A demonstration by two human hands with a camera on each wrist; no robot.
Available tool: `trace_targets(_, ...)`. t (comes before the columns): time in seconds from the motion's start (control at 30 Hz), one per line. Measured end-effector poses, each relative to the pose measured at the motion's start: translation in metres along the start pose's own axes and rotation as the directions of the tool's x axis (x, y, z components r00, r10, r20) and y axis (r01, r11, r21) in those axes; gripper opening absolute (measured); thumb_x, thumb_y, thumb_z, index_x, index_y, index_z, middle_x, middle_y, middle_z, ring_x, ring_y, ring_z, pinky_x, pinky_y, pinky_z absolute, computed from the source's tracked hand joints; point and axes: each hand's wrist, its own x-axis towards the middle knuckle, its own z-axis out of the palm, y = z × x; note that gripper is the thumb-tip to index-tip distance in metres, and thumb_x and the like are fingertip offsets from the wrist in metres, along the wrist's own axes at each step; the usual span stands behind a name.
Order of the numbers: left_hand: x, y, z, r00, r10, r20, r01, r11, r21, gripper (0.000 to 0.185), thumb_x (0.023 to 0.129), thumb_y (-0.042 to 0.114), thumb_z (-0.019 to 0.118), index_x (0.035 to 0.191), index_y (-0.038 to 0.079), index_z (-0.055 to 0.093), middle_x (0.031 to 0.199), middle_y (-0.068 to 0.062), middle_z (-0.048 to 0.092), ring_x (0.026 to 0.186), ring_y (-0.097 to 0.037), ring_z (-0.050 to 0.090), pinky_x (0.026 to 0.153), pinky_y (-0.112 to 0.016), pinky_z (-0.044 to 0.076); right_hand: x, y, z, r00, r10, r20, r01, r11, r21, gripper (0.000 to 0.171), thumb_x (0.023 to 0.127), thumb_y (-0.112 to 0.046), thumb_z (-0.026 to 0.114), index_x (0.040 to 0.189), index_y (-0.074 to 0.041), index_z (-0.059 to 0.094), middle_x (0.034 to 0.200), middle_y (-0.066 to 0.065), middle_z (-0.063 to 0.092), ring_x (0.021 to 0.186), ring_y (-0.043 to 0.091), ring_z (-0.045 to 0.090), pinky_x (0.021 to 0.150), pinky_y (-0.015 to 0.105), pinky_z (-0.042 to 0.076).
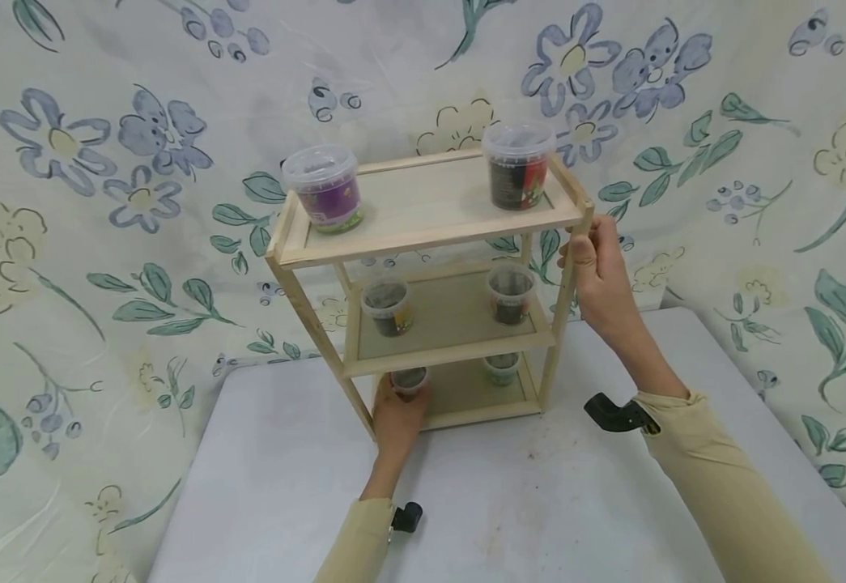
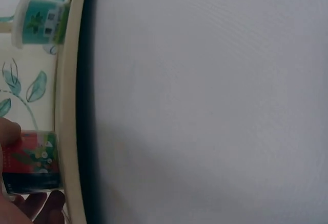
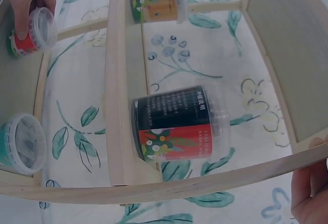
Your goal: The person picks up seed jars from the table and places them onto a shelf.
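A three-tier wooden shelf stands on the table with plastic cups on every tier. My left hand grips a small clear cup with a red and dark label at the left of the bottom tier. The thumb lies on one side of that cup and the fingers on the other. My right hand holds the shelf's front right post just under the top tier. A teal-labelled cup sits at the right of the bottom tier.
The top tier bears a purple-labelled cup on the left and a black-and-red cup on the right. Two cups stand on the middle tier, a yellow-and-black one and a dark-labelled one. Floral sheeting hangs behind the white table.
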Motion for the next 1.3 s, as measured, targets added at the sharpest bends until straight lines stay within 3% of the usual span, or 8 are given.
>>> trace_targets(0.23,0.002,-0.002,0.0,1.0,0.018,-0.022,-0.018,1.0,-0.002,0.066,0.086,0.034,0.073,0.136,0.0,0.046,0.125,-0.022,0.057,0.118,-0.04,0.053,0.097,-0.057,0.041,0.0,-0.002,0.001,1.0,-0.006,-0.007,0.006,1.0,-0.011,0.059,0.098,-0.048,0.035,0.12,0.007,0.038,0.096,-0.002,0.048,0.084,0.012,0.051,0.077,0.03,0.041)
trace_targets(0.53,0.002,-0.005,0.0,0.999,0.027,-0.039,-0.025,0.999,0.033,0.067,0.086,0.034,0.074,0.134,0.0,0.044,0.126,-0.022,0.055,0.118,-0.041,0.05,0.095,-0.058,0.035,-0.002,-0.004,0.003,1.0,0.0,-0.014,0.0,1.0,0.0,0.054,0.098,-0.047,0.036,0.12,0.001,0.04,0.097,-0.005,0.046,0.084,0.013,0.051,0.078,0.029,0.041)
trace_targets(0.73,-0.005,-0.007,0.002,0.983,0.127,-0.131,-0.125,0.992,0.026,0.075,0.084,0.025,0.076,0.139,-0.007,0.036,0.126,-0.028,0.051,0.117,-0.046,0.051,0.093,-0.063,0.043,-0.002,-0.004,0.003,1.0,0.005,-0.01,-0.005,1.0,-0.006,0.053,0.099,-0.046,0.035,0.121,0.001,0.039,0.097,-0.004,0.047,0.085,0.013,0.051,0.078,0.029,0.041)
trace_targets(0.87,-0.01,-0.002,0.002,0.972,0.178,-0.155,-0.179,0.984,0.01,0.078,0.084,0.02,0.076,0.142,-0.008,0.031,0.126,-0.031,0.048,0.117,-0.05,0.05,0.09,-0.066,0.046,-0.002,-0.003,0.001,1.0,-0.002,-0.018,0.002,1.0,-0.018,0.049,0.1,-0.044,0.035,0.121,0.001,0.039,0.098,-0.003,0.047,0.085,0.012,0.051,0.078,0.028,0.041)
trace_targets(1.13,-0.017,0.004,-0.005,0.983,0.144,-0.117,-0.142,0.99,0.023,0.077,0.083,0.021,0.076,0.141,-0.002,0.032,0.127,-0.029,0.048,0.117,-0.048,0.048,0.097,-0.063,0.038,-0.001,-0.003,0.002,1.0,-0.007,-0.006,0.007,1.0,-0.026,0.05,0.101,-0.042,0.035,0.121,0.004,0.038,0.097,-0.005,0.046,0.085,0.012,0.051,0.078,0.028,0.042)
trace_targets(1.3,-0.023,0.005,-0.011,0.989,0.136,-0.066,-0.136,0.991,-0.005,0.075,0.084,0.021,0.075,0.143,0.001,0.033,0.126,-0.027,0.049,0.113,-0.045,0.05,0.094,-0.059,0.042,-0.001,-0.001,0.002,1.0,0.0,-0.014,0.0,1.0,-0.018,0.05,0.101,-0.043,0.035,0.121,0.002,0.039,0.095,-0.003,0.047,0.084,0.013,0.051,0.078,0.029,0.041)
